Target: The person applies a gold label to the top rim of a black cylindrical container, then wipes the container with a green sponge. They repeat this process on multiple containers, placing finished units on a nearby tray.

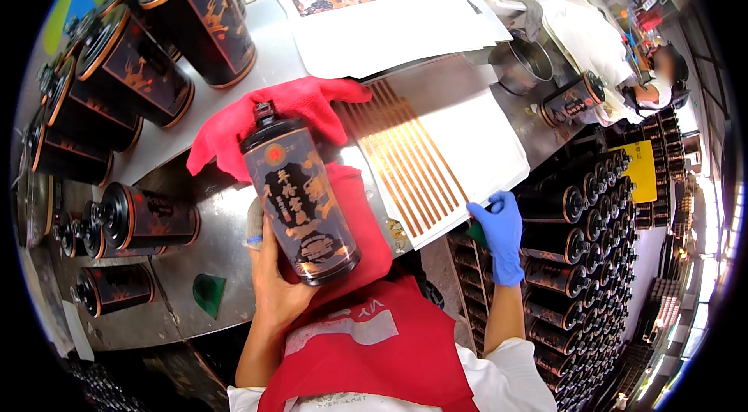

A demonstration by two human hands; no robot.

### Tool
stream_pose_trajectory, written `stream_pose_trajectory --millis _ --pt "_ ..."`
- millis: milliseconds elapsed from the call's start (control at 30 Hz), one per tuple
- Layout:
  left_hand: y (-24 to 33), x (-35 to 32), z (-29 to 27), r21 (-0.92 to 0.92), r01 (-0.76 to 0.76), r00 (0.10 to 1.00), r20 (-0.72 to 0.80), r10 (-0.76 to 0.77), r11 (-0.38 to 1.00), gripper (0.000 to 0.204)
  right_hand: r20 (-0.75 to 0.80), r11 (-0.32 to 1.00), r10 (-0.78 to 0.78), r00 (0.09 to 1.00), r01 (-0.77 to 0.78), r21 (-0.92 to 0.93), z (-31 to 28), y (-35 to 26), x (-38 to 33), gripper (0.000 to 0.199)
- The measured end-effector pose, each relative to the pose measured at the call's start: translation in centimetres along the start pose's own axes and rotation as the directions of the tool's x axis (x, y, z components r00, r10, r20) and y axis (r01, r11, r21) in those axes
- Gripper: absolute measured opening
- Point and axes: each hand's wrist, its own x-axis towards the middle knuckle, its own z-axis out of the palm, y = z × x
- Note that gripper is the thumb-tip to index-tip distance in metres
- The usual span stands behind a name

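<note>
My left hand point(279, 283) is closed round a black bottle point(300, 198) from below and the side, tilted with its neck pointing away. Gold, grey and orange decoration covers its front. Some of my left fingers are behind the bottle; grey and blue covering shows on them. My right hand point(502, 234), in a blue glove, is at the near right corner of a white sheet with gold strips point(417, 166), thumb and fingertips at its edge. A green piece like a scraper point(477, 234) pokes out beside the palm, mostly hidden. Red cloths point(273, 104) lie behind and under the bottle.
Decorated black bottles point(204, 18) stand at the far left; others point(152, 217) lie nearer. A green scraper point(209, 293) is on the metal table point(187, 256). Printed sheets point(382, 30), a metal pot point(520, 65) and racked bottles point(573, 244) are beyond and right. Someone sits far right.
</note>
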Motion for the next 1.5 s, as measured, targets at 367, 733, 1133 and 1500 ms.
stream_pose_trajectory --millis 367,733,1133,1500 --pt "0.2 -0.2 -0.9 -0.043 -0.066 0.997 -0.037 0.064 0.997 0.096 0.319 0.742 0.339 0.885 -0.460 0.488 0.4 1.7 0.7 0.031" --pt "-0.8 -0.6 -0.9 -0.070 -0.048 0.999 -0.022 0.047 0.996 0.095 0.554 0.700 0.145 0.820 -0.481 0.528 -3.5 1.1 -1.8 0.034" --pt "0.9 -0.8 -3.6 0.020 -0.273 0.952 -0.140 0.273 0.962 0.088 0.710 0.583 -0.416 0.568 -0.432 0.688 -7.7 -14.5 -1.5 0.024" --pt "7.3 6.8 -5.0 -0.711 0.241 0.769 0.555 0.317 0.661 0.023 0.742 0.776 -0.630 0.230 0.143 0.614 -9.1 -28.0 -1.4 0.010"
